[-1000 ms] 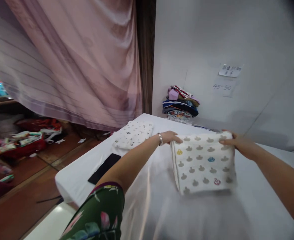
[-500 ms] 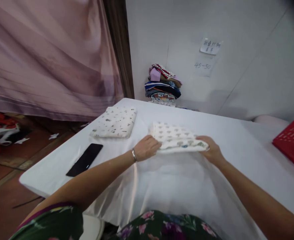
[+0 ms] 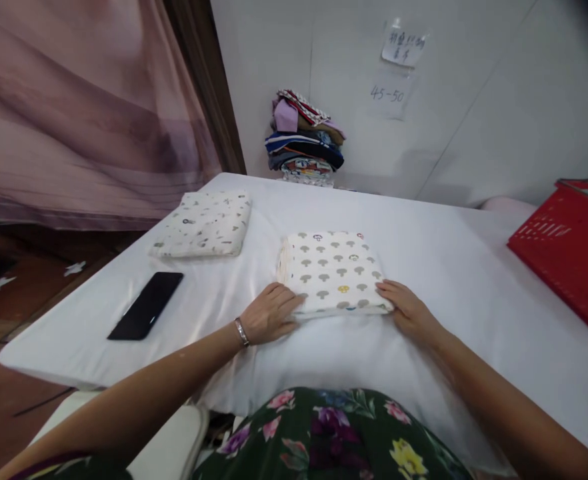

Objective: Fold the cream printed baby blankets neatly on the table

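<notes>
A folded white cloth printed with grey mushrooms, plus a few coloured ones, lies flat in front of me on the white-covered table. My left hand, with a bracelet at the wrist, grips the cloth's near left corner; its fingertips rest over the edge. At the near right corner my right hand holds the edge, fingers on top and the thumb partly hidden. To the left lies another folded white cloth with a small scattered print, apart from both hands. A black phone sits nearer me on that side.
The white table meets a pale wall at the back. A stack of folded fabrics stands beyond its far edge. On the right is a red plastic basket. A pink curtain hangs at left, and a white seat is below.
The near part of the mushroom-print cloth was raised and bunched between both hands; now it lies flat and squared. Both hands have come down to its near corners. The view has shifted slightly.
</notes>
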Motion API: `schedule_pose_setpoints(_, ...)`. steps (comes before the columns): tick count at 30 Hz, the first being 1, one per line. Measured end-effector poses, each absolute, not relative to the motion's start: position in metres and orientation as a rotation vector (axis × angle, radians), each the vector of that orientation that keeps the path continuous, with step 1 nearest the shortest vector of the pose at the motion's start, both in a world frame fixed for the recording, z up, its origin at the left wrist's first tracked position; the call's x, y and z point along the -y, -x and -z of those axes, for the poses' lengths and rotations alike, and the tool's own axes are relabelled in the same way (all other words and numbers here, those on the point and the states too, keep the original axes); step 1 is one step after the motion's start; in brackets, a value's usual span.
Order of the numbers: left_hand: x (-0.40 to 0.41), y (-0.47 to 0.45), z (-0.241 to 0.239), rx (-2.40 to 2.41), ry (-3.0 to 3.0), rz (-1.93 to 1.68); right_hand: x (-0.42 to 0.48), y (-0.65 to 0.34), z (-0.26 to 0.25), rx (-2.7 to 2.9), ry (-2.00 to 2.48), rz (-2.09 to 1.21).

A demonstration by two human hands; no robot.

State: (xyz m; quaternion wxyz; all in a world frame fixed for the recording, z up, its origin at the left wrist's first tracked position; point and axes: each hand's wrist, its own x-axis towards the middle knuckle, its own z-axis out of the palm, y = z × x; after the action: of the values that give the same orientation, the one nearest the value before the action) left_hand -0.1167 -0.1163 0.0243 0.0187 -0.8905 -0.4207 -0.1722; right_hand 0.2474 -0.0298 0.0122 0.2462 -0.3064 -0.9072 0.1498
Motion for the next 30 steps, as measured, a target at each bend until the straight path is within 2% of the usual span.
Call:
schedule_pose_setpoints(5,0.116,0.111,-0.024,1.438,2.688,0.700,0.047,-0.235,-0.019,2.406,0.970,-0.356)
schedule_pose_setpoints(11,0.124,0.105,-0.023,1.423,2.668,0.611,0.047,-0.233,-0.004,2.480,0.926,-0.194)
schedule_pose_setpoints(14,0.133,0.103,-0.021,1.483,2.651,0.625,0.044,-0.238,-0.001,2.490,0.912,-0.215)
schedule_pose_setpoints(17,0.138,0.099,-0.020,1.607,2.658,0.839,0.041,-0.233,-0.013,2.469,0.957,-0.312)
schedule_pose_setpoints(21,0.128,0.100,-0.026,1.988,2.451,1.320,0.032,-0.187,-0.042,2.406,1.097,-0.510)
schedule_pose_setpoints(23,0.115,0.103,-0.029,2.304,2.213,1.451,0.023,-0.152,-0.051,2.456,1.054,-0.545)
schedule_pose_setpoints(26,0.098,0.110,-0.026,2.728,1.986,1.439,0.007,-0.104,-0.045,2.636,0.968,-0.428)
schedule_pose_setpoints(30,0.091,0.113,-0.010,2.863,2.044,1.421,-0.006,-0.080,-0.019,2.867,1.041,-0.296)
